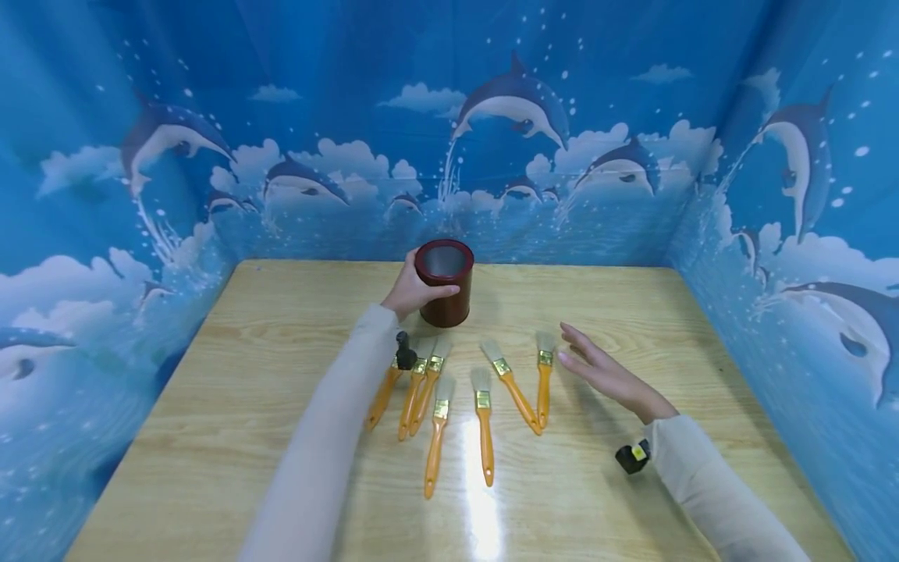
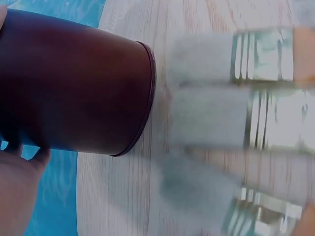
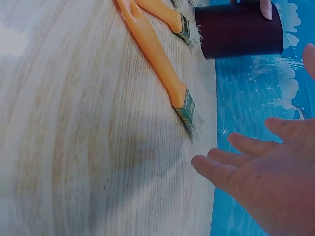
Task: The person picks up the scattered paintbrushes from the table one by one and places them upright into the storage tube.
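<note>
My left hand grips a dark red-brown cylindrical pot near the back of the table, thumb across its front and fingers round its far side. In the left wrist view the pot fills the left, its base rim facing several brush bristles. Beyond the rightmost paintbrush, my right hand hovers with fingers extended and holds nothing. That brush lies just beside the fingertips in the right wrist view. Another paintbrush leans toward it, their handle ends close together.
Several more orange-handled paintbrushes, among them one in the middle and one to its left, lie spread on the wooden table. Bristles point toward the back. A blue dolphin-print curtain stands round the table's back and sides.
</note>
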The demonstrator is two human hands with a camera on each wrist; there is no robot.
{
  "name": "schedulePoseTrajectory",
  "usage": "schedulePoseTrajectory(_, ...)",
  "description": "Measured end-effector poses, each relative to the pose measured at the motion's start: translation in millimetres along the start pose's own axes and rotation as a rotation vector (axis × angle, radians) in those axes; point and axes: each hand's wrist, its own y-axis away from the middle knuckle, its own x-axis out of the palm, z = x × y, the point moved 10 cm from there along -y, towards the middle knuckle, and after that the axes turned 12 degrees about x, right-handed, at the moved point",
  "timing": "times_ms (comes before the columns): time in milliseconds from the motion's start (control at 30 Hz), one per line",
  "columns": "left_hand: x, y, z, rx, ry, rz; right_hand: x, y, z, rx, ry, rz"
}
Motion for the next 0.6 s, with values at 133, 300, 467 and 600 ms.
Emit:
schedulePoseTrajectory(133,-20.3,3.7,3.3,-0.008,-0.036,-0.003,0,1,-1,0.007,-0.018,0.012)
schedulePoseTrajectory(300,-48.3,10.3,8.6,-0.019,-0.085,-0.020,3,-1,-2,0.006,-0.058,0.034)
schedulePoseTrajectory(467,-71.2,19.1,14.5,-0.040,-0.101,-0.029,6,-3,-4,0.005,-0.062,0.041)
schedulePoseTrajectory(600,-85.7,27.2,16.1,-0.053,-0.096,-0.033,9,-4,-3,-0.008,-0.051,0.043)
